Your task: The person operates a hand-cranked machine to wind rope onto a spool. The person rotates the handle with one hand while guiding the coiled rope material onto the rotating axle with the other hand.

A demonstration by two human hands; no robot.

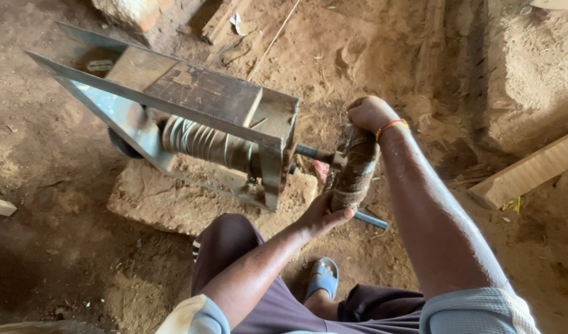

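Observation:
A metal-framed winding machine (191, 117) rests on a stone slab (166, 204) on the dirt floor. A ribbed drum wound with wire (203, 142) lies inside its frame. A cloth-wrapped crank handle (355, 170) sticks out on a metal shaft at its right end. My right hand (370, 113), with an orange thread bracelet at the wrist, grips the top of the handle. My left hand (321, 216) holds the handle's lower end, next to a blue-grey metal rod (371, 220).
A wooden plank (525, 173) lies at the right. A brick (135, 12) and wood scraps sit at the top. My knee in dark trousers (228, 247) is below the machine, and my foot in a blue sandal (324, 278) rests on the earth.

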